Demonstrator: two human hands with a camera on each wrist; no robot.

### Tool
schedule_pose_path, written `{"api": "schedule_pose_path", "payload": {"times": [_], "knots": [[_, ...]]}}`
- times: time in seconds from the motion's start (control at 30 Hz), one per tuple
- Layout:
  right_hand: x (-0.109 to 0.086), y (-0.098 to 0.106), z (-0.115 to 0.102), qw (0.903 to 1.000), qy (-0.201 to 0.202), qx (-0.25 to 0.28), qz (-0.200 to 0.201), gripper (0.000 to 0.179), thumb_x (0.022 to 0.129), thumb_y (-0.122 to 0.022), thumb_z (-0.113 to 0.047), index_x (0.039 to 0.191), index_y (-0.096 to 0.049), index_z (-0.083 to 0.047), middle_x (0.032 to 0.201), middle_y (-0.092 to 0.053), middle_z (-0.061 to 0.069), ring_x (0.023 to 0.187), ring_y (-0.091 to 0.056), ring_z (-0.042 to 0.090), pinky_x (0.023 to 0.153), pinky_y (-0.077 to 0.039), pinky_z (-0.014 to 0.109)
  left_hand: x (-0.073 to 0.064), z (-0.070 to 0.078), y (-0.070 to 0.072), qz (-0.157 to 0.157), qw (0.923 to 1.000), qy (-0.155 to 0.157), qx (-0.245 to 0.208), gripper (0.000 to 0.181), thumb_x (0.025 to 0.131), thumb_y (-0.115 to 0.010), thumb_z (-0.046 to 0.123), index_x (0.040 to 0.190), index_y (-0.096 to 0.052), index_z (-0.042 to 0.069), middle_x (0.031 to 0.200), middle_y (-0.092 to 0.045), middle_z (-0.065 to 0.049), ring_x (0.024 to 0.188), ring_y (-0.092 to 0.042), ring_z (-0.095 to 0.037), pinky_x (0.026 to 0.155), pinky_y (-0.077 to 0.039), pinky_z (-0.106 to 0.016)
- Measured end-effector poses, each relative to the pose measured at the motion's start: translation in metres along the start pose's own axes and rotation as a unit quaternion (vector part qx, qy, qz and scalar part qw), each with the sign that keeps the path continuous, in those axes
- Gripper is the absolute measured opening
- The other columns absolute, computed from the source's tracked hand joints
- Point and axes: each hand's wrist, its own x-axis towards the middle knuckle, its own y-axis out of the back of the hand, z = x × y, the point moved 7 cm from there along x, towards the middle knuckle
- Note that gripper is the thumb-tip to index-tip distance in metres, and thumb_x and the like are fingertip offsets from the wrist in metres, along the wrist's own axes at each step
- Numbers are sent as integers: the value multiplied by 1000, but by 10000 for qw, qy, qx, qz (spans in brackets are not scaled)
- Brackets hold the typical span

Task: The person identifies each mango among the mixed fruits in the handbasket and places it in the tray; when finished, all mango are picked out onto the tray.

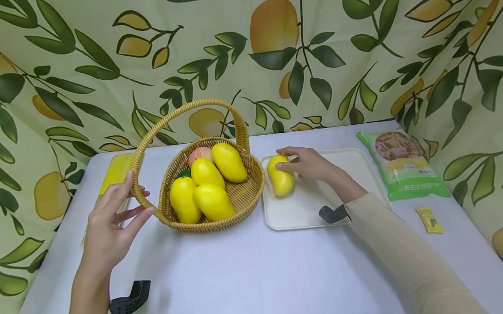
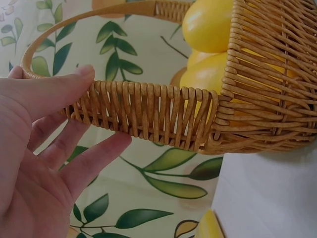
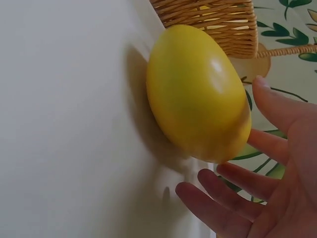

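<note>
1. One yellow mango (image 1: 282,180) sits at the left end of the white tray (image 1: 301,215), just beside the basket.
2. Right hand (image 1: 308,164) comes at it from the right. Fingers spread wide about the fruit, no closed grip showing; whether any tip touches, I cannot tell.
3. Step in hand, by my reading: right hand tends to the mango while the left steadies the basket. A firm hold would call for thumb and fingers drawn in on both flanks of the fruit.
4. Left hand (image 1: 112,224) pinches the left side of the basket handle (image 1: 241,133) between thumb and fingers, the gap narrow.
5. Woven basket (image 1: 248,197) left of the tray: four more mangoes (image 1: 229,162), a reddish fruit (image 1: 199,154) toward the far side, something green (image 1: 184,174) mostly hidden.
6. Desk (image 1: 236,288) pale, smooth. Green packet (image 1: 405,163) right of the tray; small yellow sachet (image 1: 429,220) nearer. Flat yellow item (image 1: 116,174) far left, partly behind the left hand.
7. Room: printed cloth (image 1: 216,10), leaves and orange fruit, hangs along the far, left and right sides.
</note>
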Motion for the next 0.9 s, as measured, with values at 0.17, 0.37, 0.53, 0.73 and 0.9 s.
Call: {"api": "schedule_pose_path", "payload": {"times": [0.17,0.37,0.53,0.73,0.9], "knots": [[-3,10,-6,9992,189,-264,249,67,98,-63,-50,155,-44,-20,157,-48,12,135,-56,37,103,-56,52,-1,-1,0,-4,10000,59,-26,100,69,-76,-27,154,-42,11,116,-55,23,107,-58,12,81,-52,-2],[-12,23,-29,9912,1035,-152,813,72,94,-72,-46,156,-43,-24,159,-46,6,137,-53,34,111,-50,58,0,0,0,-1,10000,65,-34,99,69,-76,-26,154,-42,12,116,-55,24,107,-59,12,81,-52,-2],[-20,26,-52,9802,1692,184,1011,71,89,-79,-41,152,-48,-27,155,-51,1,135,-54,29,103,-58,52,0,0,1,23,10000,84,24,99,69,-76,-27,154,-43,12,117,-54,26,108,-57,14,81,-51,-1],[-29,23,-73,9705,2203,349,919,69,87,-83,-29,148,-54,-23,150,-55,1,133,-56,28,102,-59,48,-1,0,1,19,10000,59,-26,99,69,-76,-27,154,-43,11,116,-54,25,108,-57,13,81,-52,-2],[-33,17,-92,9625,2615,407,601,69,85,-84,-24,148,-55,-19,150,-55,3,133,-58,26,103,-59,46,-1,0,0,24,10000,80,-26,98,70,-76,-27,154,-43,12,116,-54,24,108,-57,13,81,-52,-1]]}}
